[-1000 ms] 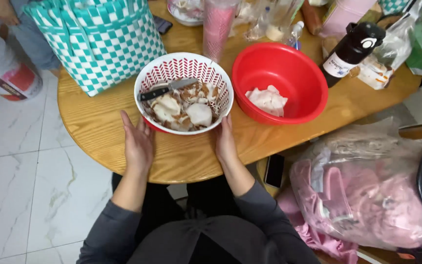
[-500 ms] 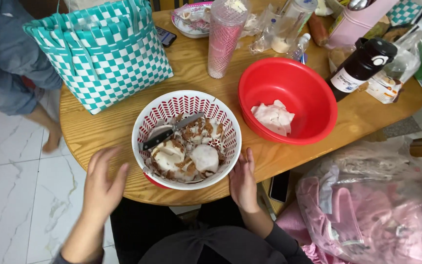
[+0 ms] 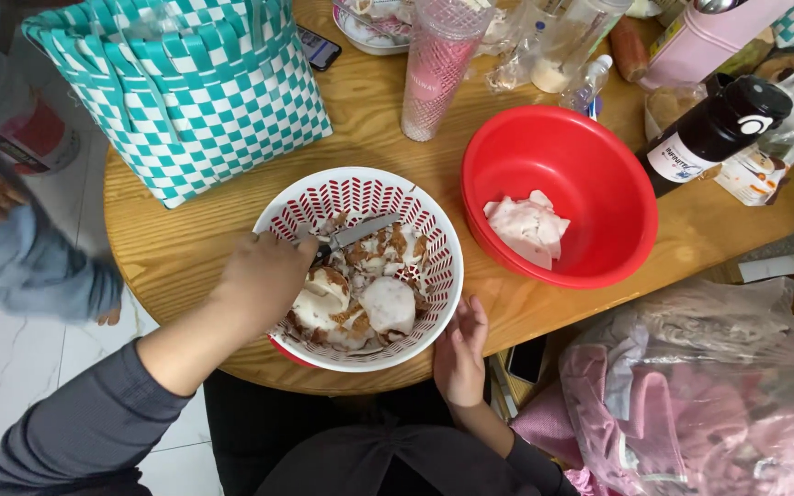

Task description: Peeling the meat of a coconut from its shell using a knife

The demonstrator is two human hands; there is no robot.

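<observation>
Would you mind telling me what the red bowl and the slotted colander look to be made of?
Red bowl: probably plastic, glossy, uniform colour with soft highlights. Colander: likely plastic too, white, thin moulded slots around its wall.

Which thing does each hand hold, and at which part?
The left hand closes on the dark handle of the knife in the white colander. The right hand holds nothing; it rests against the colander's rim.

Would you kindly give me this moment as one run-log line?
left hand: in colander, gripping knife | right hand: on colander rim | contents: peeled white pieces | beside: red bowl
</observation>
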